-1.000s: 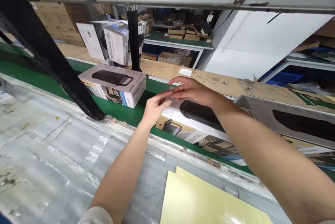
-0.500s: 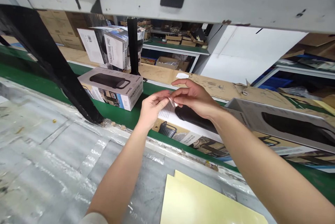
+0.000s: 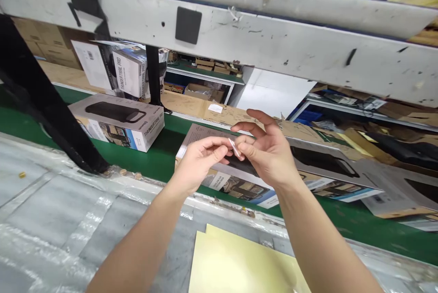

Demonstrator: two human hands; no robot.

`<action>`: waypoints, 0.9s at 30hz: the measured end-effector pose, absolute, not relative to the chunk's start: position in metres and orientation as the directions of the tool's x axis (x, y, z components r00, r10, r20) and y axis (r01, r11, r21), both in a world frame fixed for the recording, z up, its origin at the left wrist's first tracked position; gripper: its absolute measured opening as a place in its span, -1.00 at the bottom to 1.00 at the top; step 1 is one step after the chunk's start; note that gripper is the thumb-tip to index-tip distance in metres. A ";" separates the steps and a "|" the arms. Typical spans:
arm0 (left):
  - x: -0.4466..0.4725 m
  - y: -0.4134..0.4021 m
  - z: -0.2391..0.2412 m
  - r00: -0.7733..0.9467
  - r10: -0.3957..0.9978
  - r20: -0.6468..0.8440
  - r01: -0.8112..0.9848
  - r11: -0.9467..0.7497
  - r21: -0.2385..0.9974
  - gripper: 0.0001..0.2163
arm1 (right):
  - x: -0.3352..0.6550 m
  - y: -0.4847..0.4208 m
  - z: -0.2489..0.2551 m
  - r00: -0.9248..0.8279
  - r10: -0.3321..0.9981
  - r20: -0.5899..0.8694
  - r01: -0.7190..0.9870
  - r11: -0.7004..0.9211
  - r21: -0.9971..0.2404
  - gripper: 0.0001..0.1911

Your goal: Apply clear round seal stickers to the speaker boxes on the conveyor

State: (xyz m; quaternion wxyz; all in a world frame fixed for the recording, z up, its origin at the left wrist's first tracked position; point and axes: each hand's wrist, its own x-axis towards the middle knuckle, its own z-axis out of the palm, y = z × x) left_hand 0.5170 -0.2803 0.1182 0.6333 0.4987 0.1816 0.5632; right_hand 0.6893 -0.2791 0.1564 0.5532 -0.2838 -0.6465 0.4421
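My left hand (image 3: 197, 159) and my right hand (image 3: 266, 150) meet in the air above a speaker box (image 3: 219, 179) that lies on the green conveyor belt (image 3: 157, 158). Between their fingertips they pinch a small clear sticker (image 3: 234, 147). Both hands are closed in a pinch on it, with my right hand's other fingers fanned upward. A second speaker box (image 3: 118, 119) lies on the belt to the left, apart from the hands.
More boxes (image 3: 328, 170) follow on the belt at right. A black slanted post (image 3: 44, 101) and a grey overhead beam (image 3: 273, 46) frame the belt. A yellow sheet (image 3: 239, 265) lies on the plastic-wrapped bench (image 3: 68, 220) in front of me. Upright boxes (image 3: 116, 71) stand behind the belt.
The hands lifted off the box top with the sticker between them. The boxes on the belt have shifted left, and the view has tilted upward.
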 end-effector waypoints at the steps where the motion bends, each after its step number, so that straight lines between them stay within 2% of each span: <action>1: 0.517 -0.281 0.119 0.297 0.898 0.325 -0.538 -0.123 0.834 -0.74 | 0.690 -0.282 0.157 -0.215 0.852 0.477 -0.094 0.468 -0.879 -0.35; 10: 0.520 -0.281 0.119 0.299 0.893 0.336 -0.525 -0.140 0.839 -0.72 | 0.690 -0.301 0.158 -0.206 0.862 0.464 0.189 0.500 -0.845 -0.42; 20: 0.522 -0.284 0.116 0.335 0.889 0.311 -0.495 -0.115 0.861 -0.68 | 0.692 -0.308 0.156 -0.159 0.838 0.522 0.191 0.544 -0.817 -0.49; 24: 0.525 -0.287 0.124 0.247 0.887 0.389 -0.407 -0.270 0.873 -0.66 | 0.695 -0.322 0.145 -0.159 0.821 0.548 0.337 0.567 -0.752 -0.52; 27: 0.497 -0.294 0.142 0.057 0.890 0.452 -0.322 -0.412 0.852 -0.70 | 0.706 -0.350 0.127 -0.243 0.831 0.501 0.471 0.552 -0.688 -0.57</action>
